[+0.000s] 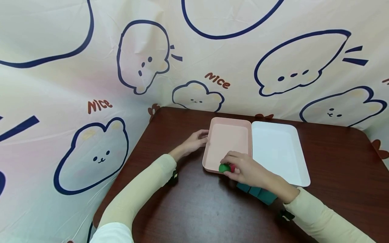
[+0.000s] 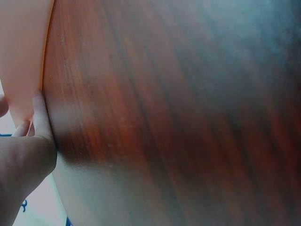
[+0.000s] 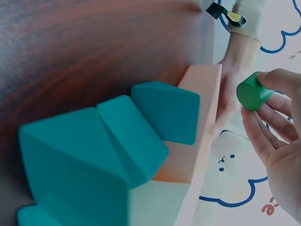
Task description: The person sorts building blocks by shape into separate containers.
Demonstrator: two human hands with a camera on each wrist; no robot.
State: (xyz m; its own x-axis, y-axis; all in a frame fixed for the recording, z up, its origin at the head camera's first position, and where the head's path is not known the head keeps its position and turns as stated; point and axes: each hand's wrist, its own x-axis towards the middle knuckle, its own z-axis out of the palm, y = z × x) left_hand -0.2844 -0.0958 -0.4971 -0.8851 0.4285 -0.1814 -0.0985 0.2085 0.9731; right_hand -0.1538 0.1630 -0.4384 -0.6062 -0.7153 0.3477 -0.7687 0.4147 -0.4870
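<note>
My right hand [image 1: 243, 168] is over the near edge of the pink tray [image 1: 229, 140], pinching a green cylinder [image 3: 254, 92] between thumb and fingers. A small red piece [image 1: 233, 168] shows beside the cylinder in the head view; whether it is separate cannot be told. My left hand [image 1: 196, 140] rests against the pink tray's left side, its fingers lying along the wall in the left wrist view. Several teal blocks [image 3: 80, 146] stand on the table by the trays' near side, partly hidden under my right hand in the head view.
A white tray [image 1: 275, 148] stands directly right of the pink one. Both sit on a dark brown wooden table [image 1: 176, 212]. A cloth printed with cartoon bears [image 1: 100, 158] hangs behind and along the left of the table.
</note>
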